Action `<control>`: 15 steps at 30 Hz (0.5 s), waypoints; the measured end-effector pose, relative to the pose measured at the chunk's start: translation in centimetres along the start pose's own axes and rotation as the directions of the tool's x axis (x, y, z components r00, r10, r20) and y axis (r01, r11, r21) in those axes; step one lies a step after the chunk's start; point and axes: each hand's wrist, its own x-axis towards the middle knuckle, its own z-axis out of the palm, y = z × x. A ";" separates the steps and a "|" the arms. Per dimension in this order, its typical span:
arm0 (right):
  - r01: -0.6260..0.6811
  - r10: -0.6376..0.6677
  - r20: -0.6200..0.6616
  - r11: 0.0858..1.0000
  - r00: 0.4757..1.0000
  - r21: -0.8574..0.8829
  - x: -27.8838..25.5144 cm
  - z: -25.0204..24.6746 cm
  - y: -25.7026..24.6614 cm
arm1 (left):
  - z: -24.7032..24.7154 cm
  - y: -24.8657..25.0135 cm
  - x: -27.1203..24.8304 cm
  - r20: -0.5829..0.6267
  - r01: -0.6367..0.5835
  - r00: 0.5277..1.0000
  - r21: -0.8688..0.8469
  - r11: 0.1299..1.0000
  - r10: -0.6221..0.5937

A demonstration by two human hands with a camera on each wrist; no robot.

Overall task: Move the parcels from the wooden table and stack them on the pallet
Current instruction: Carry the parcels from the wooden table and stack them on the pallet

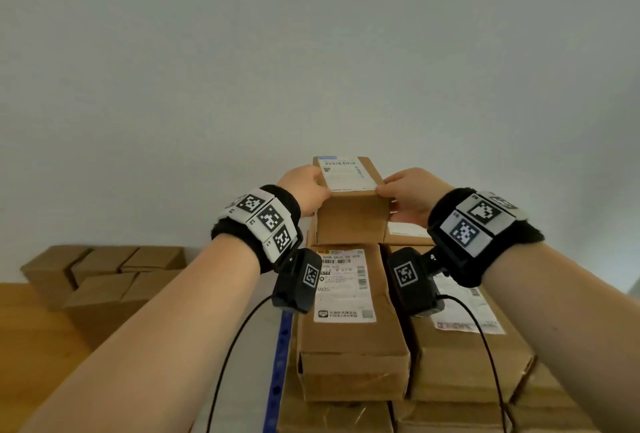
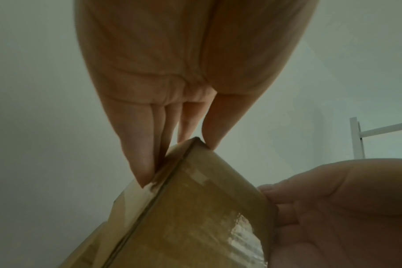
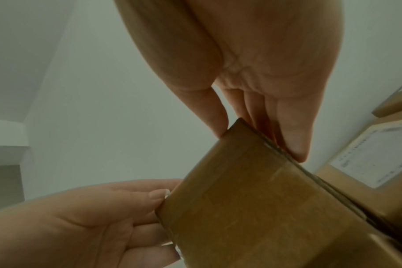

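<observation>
A small brown parcel (image 1: 349, 214) with a white label on top is held between both hands above the stack on the pallet. My left hand (image 1: 310, 188) pinches its left top corner, thumb on top and fingers (image 2: 138, 154) down the side. At the right top corner my right hand (image 1: 398, 195) grips the same way, its fingers (image 3: 291, 141) along the side. The parcel (image 2: 195, 217) fills the lower part of both wrist views. Its lower edge meets the long labelled parcels (image 1: 346, 328) beneath; I cannot tell whether it rests on them.
Several more parcels (image 1: 104, 276) sit on the wooden table (image 1: 24, 335) to the left. The blue pallet edge (image 1: 280, 363) runs down beside the stack. Another labelled parcel (image 1: 467, 346) lies on the right of the stack. A white rack (image 2: 356, 137) stands by the wall.
</observation>
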 end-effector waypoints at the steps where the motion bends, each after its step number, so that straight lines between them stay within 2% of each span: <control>1: -0.009 0.009 -0.003 1.000 1.000 -0.008 0.2 0.1 0.0 | 0.2 -0.1 0.5 0.004 0.002 1.000 0.013 1.000 -0.002; 15: -0.116 0.118 -0.007 0.984 0.993 0.133 2.5 0.6 1.6 | 1.0 -1.5 3.1 0.138 0.037 0.990 -0.035 0.999 -0.032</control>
